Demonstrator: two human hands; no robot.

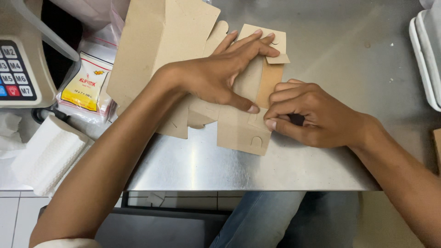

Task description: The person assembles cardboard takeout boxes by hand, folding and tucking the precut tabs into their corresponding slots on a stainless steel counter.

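A flat brown cardboard box blank [239, 131] lies on the steel table [321, 55], with flaps and slot tabs showing. My left hand [220, 76] presses down flat on it, fingers stretched to the upper flap, thumb pointing at a fold. My right hand [305, 112] is curled at the blank's right edge, with fingertips and thumb pinching a narrow side flap. More cardboard blanks [156, 41] are stacked under my left wrist.
A scale with a keypad [18, 69] stands at the far left. Beside it lie a packet of plastic bags [87, 85] and a white folded towel [48, 154]. A white tray rim [425, 59] sits at the right edge. The table's front edge runs below my hands.
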